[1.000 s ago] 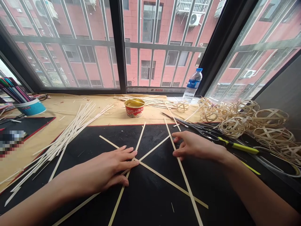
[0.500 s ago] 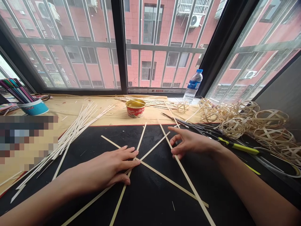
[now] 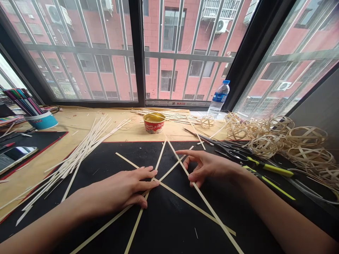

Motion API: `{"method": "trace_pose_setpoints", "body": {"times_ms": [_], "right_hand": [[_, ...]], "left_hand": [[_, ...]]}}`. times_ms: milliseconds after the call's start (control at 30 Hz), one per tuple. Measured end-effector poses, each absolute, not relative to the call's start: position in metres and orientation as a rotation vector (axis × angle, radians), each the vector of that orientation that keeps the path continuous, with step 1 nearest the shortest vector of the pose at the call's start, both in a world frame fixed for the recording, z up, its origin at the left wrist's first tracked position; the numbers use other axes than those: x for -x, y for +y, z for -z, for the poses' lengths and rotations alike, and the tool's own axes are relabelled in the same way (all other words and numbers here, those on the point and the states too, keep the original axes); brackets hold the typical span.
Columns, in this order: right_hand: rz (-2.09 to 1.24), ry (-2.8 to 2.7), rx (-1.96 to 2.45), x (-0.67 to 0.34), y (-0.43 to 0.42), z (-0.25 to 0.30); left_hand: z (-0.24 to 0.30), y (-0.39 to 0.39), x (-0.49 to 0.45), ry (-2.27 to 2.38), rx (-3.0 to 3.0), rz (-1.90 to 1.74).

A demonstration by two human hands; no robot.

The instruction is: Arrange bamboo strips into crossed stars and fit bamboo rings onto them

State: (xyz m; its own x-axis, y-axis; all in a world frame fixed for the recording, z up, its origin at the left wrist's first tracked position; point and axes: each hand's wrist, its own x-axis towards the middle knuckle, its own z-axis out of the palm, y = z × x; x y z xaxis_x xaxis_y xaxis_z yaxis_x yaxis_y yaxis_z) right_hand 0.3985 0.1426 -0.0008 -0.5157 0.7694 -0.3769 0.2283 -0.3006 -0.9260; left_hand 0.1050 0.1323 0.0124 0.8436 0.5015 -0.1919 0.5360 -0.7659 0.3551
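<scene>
My left hand (image 3: 129, 187) lies flat with its fingers apart. It presses on the crossing of three bamboo strips (image 3: 182, 197) spread like a star over the black mat (image 3: 164, 233). My right hand (image 3: 205, 167) pinches a fourth long bamboo strip (image 3: 212, 210) between thumb and fingers, with the index finger stretched along it. That strip slants from the far middle to the near right. It passes over two of the star's arms, and its far end is close to the tip of another. The crossing itself is partly hidden under my left fingers.
A bundle of bamboo strips (image 3: 79, 155) lies on the left. Behind the mat stand a red tin (image 3: 154, 126) and a water bottle (image 3: 218, 100). Scissors (image 3: 230, 151), yellow-handled pliers (image 3: 278, 171) and several woven balls (image 3: 304, 137) are on the right; a phone (image 3: 19, 157) is far left.
My right hand has shifted left with its bamboo strip, whose far end now comes near the tip of a star arm. My left hand stays on the crossing.
</scene>
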Motion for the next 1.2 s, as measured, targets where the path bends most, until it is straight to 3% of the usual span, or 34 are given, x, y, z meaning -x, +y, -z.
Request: {"method": "trace_pose_setpoints", "body": {"times_ms": [967,1067,1200], "right_hand": [[-1.734,-1.808,1.437,-0.346,0.134,0.001],[-1.551,-1.981,1.538,-0.343,0.131,-0.001],[-1.071,-2.325,1.669,-0.339,0.126,-0.013]], "left_hand": [[-0.009,0.129,-0.106,0.762,-2.647,0.061],[-0.009,0.128,-0.106,0.788,-2.655,0.092],[-0.008,0.129,-0.106,0.769,-2.673,0.082]]}}
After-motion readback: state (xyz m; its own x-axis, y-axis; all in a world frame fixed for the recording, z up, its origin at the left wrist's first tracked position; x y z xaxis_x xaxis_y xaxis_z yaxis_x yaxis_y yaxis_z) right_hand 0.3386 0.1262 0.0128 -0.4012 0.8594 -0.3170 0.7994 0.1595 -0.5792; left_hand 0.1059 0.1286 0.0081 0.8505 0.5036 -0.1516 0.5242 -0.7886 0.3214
